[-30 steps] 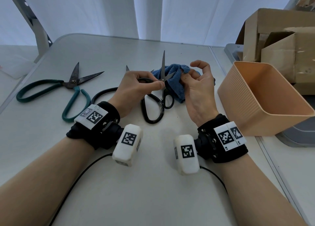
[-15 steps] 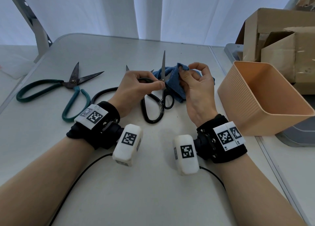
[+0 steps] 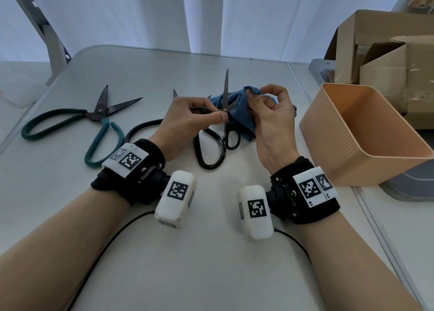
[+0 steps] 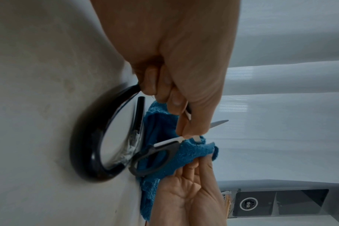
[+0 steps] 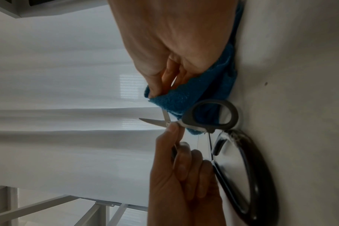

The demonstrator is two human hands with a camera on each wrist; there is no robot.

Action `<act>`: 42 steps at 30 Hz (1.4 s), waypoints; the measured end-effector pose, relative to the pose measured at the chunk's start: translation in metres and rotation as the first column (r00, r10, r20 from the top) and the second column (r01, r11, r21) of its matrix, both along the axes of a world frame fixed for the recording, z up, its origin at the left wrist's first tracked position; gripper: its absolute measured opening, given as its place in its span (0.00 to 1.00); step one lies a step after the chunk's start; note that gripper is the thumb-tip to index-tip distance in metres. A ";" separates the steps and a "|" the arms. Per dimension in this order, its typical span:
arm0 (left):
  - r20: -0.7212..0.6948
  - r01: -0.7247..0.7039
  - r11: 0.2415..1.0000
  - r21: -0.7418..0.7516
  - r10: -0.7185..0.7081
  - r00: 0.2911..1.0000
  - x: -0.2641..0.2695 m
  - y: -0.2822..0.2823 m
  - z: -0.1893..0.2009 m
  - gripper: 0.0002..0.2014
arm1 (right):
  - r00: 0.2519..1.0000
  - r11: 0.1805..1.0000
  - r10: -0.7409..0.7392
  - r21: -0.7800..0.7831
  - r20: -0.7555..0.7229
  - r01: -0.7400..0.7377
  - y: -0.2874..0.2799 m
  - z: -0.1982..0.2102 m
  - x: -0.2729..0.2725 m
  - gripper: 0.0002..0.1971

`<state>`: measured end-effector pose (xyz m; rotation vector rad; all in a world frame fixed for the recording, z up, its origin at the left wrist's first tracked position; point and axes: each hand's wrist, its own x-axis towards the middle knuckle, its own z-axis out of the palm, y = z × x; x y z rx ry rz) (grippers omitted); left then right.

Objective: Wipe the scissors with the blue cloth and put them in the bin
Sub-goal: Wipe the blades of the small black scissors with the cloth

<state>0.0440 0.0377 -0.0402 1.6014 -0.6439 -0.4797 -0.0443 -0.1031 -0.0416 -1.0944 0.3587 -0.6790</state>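
Observation:
Small grey-handled scissors (image 3: pixel 226 92) stand blades-up and spread at the table's middle; my left hand (image 3: pixel 217 113) pinches them at the pivot. The long blade points straight up and the short one lies against the blue cloth (image 3: pixel 237 113). My right hand (image 3: pixel 258 97) pinches a raised fold of that cloth just right of the blades. The left wrist view shows the scissors' handle loop (image 4: pixel 155 157) against the cloth (image 4: pixel 192 152). The right wrist view shows my right hand (image 5: pixel 157 91) gripping the cloth (image 5: pixel 184 97) above the scissors (image 5: pixel 209 116). A peach bin (image 3: pixel 366 134) stands empty at the right.
Large black-handled scissors (image 3: pixel 206 151) lie on the table under my hands. Green-handled scissors (image 3: pixel 94 123) lie open to the left. Cardboard boxes (image 3: pixel 387 59) are stacked behind the bin. A table seam runs along the bin's left side.
My right hand has lifted the cloth's fold up from the short blade and now pinches it higher. My left hand and the scissors have stayed in place.

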 end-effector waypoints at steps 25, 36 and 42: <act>-0.039 -0.008 0.999 -0.032 0.007 0.999 0.002 0.000 -0.002 0.10 | 0.996 0.997 0.036 -0.064 -0.079 -0.041 0.002 -0.002 0.000 0.10; -0.038 -0.013 1.000 -0.028 0.012 0.999 0.003 -0.002 -0.002 0.10 | 0.991 0.988 0.087 -0.116 -0.105 -0.099 0.001 -0.005 0.002 0.11; -0.044 -0.025 0.999 -0.029 0.023 0.999 0.005 -0.001 -0.005 0.09 | 0.978 0.975 0.165 -0.128 -0.130 -0.182 0.001 -0.006 0.000 0.12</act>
